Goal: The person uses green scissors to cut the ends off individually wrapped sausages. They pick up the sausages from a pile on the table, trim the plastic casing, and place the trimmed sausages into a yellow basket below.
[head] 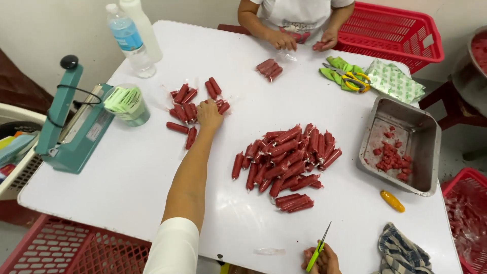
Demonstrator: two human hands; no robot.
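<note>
Left hand (209, 114) is stretched far across the white bench (152, 167), fingers curled down onto a small cluster of red wrapped sausages (188, 104) near the teal heat sealer (71, 129). It's touching them; whether it actually grips one, I cannot tell. Right hand (322, 259) sits at the near edge, closed around green-handled scissors (318, 247), blades pointing up and away. Between the two lies the big pile of sausages (286, 160), with a steel tray (401, 144) of red scraps just beside it. Across the bench, another person's hands (299, 40) work over a clear bag; a water bottle (129, 40) stands at the far left.
</note>
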